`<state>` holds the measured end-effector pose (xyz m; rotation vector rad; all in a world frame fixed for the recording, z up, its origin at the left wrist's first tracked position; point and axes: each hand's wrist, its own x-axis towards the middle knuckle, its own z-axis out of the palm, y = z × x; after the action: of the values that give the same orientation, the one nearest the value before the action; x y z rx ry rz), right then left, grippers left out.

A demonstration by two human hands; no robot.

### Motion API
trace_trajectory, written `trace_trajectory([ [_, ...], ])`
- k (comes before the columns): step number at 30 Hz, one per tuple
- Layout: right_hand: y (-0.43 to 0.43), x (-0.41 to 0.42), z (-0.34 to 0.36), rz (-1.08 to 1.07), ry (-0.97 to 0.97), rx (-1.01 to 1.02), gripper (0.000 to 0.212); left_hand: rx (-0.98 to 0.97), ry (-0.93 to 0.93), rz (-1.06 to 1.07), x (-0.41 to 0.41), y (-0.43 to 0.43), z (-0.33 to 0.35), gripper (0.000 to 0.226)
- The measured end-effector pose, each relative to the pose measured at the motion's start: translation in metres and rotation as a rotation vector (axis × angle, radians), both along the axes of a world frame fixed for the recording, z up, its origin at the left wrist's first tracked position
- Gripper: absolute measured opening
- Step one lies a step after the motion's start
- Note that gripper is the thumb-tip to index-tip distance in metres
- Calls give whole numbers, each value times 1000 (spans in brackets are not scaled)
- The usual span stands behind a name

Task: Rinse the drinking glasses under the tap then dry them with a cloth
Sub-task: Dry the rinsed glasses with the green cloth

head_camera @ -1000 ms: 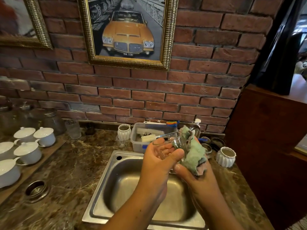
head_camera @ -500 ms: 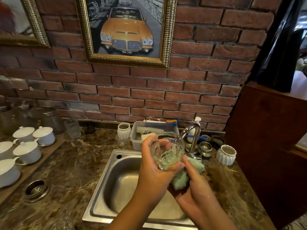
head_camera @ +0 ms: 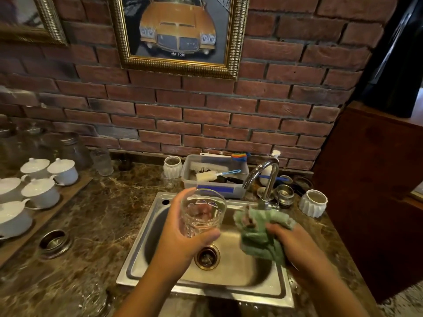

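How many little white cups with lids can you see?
5, all on the wooden board at left: two at the back, two in the middle, one in front. More may sit outside the picture.

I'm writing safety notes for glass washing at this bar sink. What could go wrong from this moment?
1. The left hand alone holds the clear faceted drinking glass above the stainless steel sink; if wet, it might slip and break on the steel.
2. The curved chrome tap stands close by; a careless swing could chip the rim.
3. The crumpled green cloth in the right hand hangs over the basin and could get soaked.
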<state>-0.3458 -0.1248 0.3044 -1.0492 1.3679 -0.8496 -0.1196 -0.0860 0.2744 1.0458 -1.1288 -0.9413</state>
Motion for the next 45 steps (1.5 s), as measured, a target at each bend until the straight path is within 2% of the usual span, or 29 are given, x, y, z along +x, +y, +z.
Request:
trace_trajectory([
  [2, -1, -5, -2, 159, 261, 42, 20, 33, -13, -41, 0, 4, -9, 87],
  [4, 0, -8, -6, 195, 350, 91, 21, 55, -21, -62, -2, 9, -17, 90],
  [8, 2, -9, -18, 38, 3, 212, 22, 79, -104, -89, -5, 17, -30, 88],
  [10, 5, -7, -19, -35, -183, 218, 20, 98, -119, -122, -6, 20, -33, 86],
  [11, 8, -5, -18, -42, -211, 190, 19, 115, -114, -142, -7, 21, -35, 86],
  [12, 9, -4, -16, -20, -129, 127, 16, 139, -101, -165, -8, 22, -36, 85],
  [15, 6, 0, -7, 177, 483, -120, 18, 176, -105, -252, -10, 25, -38, 85],
  [16, 4, 3, -4, 229, 612, -156, 21, 173, -129, -277, -11, 26, -38, 84],
  [17, 3, 5, 0, 253, 635, -139, 21, 172, -145, -296, -12, 26, -38, 83],
  [22, 6, 15, 5, 201, 305, -68, 22, 248, -134, -327, -17, 25, -43, 76],
  [25, 10, 22, 10, 105, -54, 10, 20, 291, -167, -315, -13, 21, -49, 67],
  [27, 11, 21, 15, 77, -185, 20, 16, 309, -197, -276, -10, 19, -51, 57],
  [29, 14, 25, 18, 125, -129, -47, 15, 330, -204, -260, -10, 18, -52, 51],
  [31, 20, 35, 16, 242, 176, -224, 16, 349, -105, -268, -14, 19, -51, 50],
  [32, 25, 42, 13, 313, 315, -336, 16, 374, 6, -277, -16, 21, -51, 51],
  [34, 32, 52, 1, 413, 447, -493, 19, 453, 287, -295, -18, 25, -49, 59],
  [37, 33, 50, -13, 529, 574, -538, 29, 534, 487, -280, -15, 30, -50, 65],
  [42, 21, 46, -11, 703, 501, -454, 23, 569, 534, -256, -7, 32, -52, 70],
  [45, 18, 50, -9, 772, 246, -280, 21, 510, 433, -290, -4, 28, -46, 57],
])
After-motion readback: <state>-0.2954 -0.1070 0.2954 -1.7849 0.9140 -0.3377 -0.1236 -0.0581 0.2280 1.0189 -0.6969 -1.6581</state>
